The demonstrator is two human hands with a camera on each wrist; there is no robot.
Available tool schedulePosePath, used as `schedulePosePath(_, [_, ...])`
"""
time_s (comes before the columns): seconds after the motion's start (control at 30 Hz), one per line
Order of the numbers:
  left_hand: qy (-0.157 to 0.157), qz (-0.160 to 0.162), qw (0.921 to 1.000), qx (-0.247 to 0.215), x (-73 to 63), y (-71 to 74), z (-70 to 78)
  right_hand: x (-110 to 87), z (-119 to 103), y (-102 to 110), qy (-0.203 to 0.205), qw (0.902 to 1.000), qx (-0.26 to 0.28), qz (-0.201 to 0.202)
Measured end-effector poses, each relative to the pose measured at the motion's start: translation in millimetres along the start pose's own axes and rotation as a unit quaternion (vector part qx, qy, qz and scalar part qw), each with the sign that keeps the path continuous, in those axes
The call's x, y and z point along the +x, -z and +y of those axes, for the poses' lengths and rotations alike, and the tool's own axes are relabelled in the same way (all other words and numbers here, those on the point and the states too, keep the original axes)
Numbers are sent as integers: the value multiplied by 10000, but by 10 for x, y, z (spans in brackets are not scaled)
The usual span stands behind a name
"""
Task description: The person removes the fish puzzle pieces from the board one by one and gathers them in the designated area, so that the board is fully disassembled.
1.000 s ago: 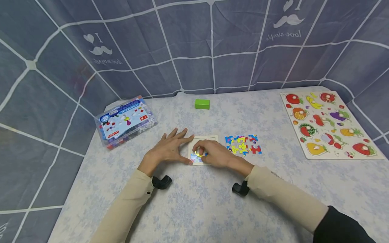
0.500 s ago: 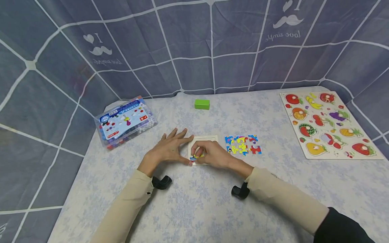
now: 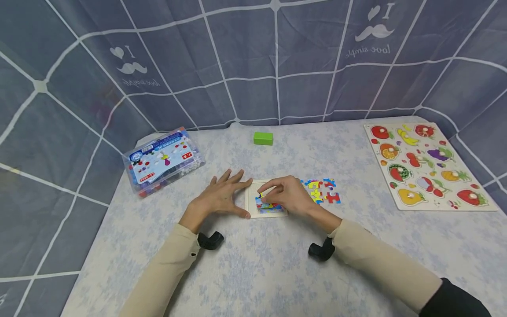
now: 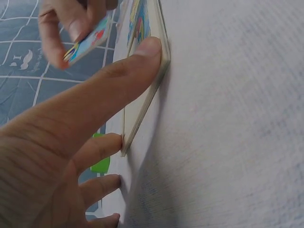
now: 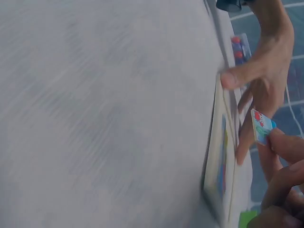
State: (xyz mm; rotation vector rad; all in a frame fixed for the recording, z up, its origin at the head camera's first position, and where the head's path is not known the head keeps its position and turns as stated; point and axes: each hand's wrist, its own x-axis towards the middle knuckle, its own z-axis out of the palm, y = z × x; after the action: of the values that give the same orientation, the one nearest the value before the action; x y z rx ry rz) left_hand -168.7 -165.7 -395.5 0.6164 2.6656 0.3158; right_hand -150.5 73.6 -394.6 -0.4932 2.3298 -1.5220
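Note:
My left hand (image 3: 218, 196) lies with its fingers straight and spread at the left side of a small wooden puzzle frame (image 3: 273, 215). Its thumb rests on the frame's near left corner, as the left wrist view shows, and the index fingertip touches the far left corner. Between thumb and fingers, my right hand (image 3: 292, 196) pinches a jigsaw piece (image 5: 261, 127), blue with a red patch, tilted above the frame. Colourful joined pieces (image 3: 271, 211) lie inside the frame's near part. Fingers partly hide the held piece in the head view.
Several loose jigsaw pieces (image 3: 332, 198) lie right of the frame, partly behind my right hand. A green block (image 3: 263, 138) stands at the back. To the left is a clear plastic box (image 3: 164, 160); far right lies a fruit peg board (image 3: 431, 167).
My right hand has risen from the frame and moved slightly right, with the jigsaw piece now showing in its fingertips. My left hand stays in place at the frame's left side.

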Motion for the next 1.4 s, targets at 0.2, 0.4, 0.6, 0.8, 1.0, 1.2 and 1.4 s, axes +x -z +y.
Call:
schedulePosePath(0.2, [8,-21,10000,-24,11,1,6,-175,125,200,-601,9978,238,144])
schedulePosePath(0.4, [-23,-7,10000,-61,8,5,20,-367,256,374,-899,9952,43,384])
schedulePosePath(0.6, [-9,37,10000,-55,-3,2,9,-514,374,507,-975,9932,-368,522])
schedulePosePath(0.8, [-20,40,9999,-115,-12,-2,-15,-599,426,575,-1162,9901,-563,554])
schedulePosePath(1.0, [-62,81,9999,-132,-14,-2,-18,-622,457,581,-1123,9902,-624,547])
schedulePosePath(1.2, [-48,60,9999,-136,-14,1,-6,-626,470,573,-948,9894,-920,601])
schedulePosePath(1.4, [-42,60,9999,-134,-13,-1,-7,-618,462,559,-841,9878,-1146,629])
